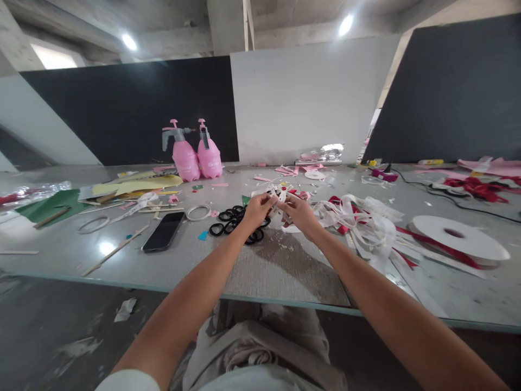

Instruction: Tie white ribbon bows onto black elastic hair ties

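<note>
The two pink bottles (pixel 197 155) at the upper middle of the frame carry pale lettering on their bellies, too blurred to read; no other writing can be made out. They are smooth, rounded plastic sprayers, touching side by side; the left one has a grey trigger head, the right a pink pump cap.

At mid-frame both hands meet over the tabletop (pixel 280 271); the left hand (pixel 257 209) and the right hand (pixel 300 212) hold a small bundle of white ribbon (pixel 280 194) between them, the fingers (pixel 269 200) of each hand pressed together and pinching its flat, glossy loops; the bundle is raised just above the tabletop, beyond a patch of rough woven grey mat.

Just left of the hands lies a heap of black rings (pixel 234 220), thin and round, overlapping, too tangled to count; near them one white ring (pixel 198 212) lies flat; further left, one black phone (pixel 163 231) lies with its dark, glossy screen up. Thin wooden sticks (pixel 116 248) lie scattered at the left, beside yellow and green sheets (pixel 134 186).

Right of the hands a loose tangle of white and red ribbon (pixel 366 225) spreads over the tabletop; at the far right one flat white spool (pixel 458 238) lies on its side, red ribbon running beneath it.
</note>
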`<state>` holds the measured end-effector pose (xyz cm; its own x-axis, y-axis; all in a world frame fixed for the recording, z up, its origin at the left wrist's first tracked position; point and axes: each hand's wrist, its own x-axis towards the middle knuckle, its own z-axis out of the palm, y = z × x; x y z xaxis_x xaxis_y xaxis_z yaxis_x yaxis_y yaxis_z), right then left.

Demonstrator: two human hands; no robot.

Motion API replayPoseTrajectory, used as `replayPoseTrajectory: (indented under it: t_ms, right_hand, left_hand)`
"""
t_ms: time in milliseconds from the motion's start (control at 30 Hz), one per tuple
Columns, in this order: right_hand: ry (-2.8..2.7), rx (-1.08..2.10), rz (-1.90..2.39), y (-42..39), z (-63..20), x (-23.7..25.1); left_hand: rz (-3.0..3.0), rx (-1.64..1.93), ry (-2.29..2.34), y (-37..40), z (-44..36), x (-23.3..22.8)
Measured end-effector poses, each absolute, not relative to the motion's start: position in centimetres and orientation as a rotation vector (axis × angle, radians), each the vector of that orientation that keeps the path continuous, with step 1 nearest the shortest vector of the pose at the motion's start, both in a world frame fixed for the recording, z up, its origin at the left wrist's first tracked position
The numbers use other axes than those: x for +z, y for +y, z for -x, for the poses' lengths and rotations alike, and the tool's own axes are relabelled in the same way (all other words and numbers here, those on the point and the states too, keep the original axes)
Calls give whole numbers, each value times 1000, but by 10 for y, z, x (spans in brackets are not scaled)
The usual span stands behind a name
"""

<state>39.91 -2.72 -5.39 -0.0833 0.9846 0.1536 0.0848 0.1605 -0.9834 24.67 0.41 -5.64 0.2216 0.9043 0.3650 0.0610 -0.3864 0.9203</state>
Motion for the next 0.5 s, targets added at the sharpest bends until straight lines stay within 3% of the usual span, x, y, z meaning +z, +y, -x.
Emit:
replayPoseTrajectory:
  t_ms: [500]
  right_hand:
    - [-1251, 1079, 1146, -21, -404, -57]
  left_hand:
    - [-1496, 1199, 844, 0, -249, -54]
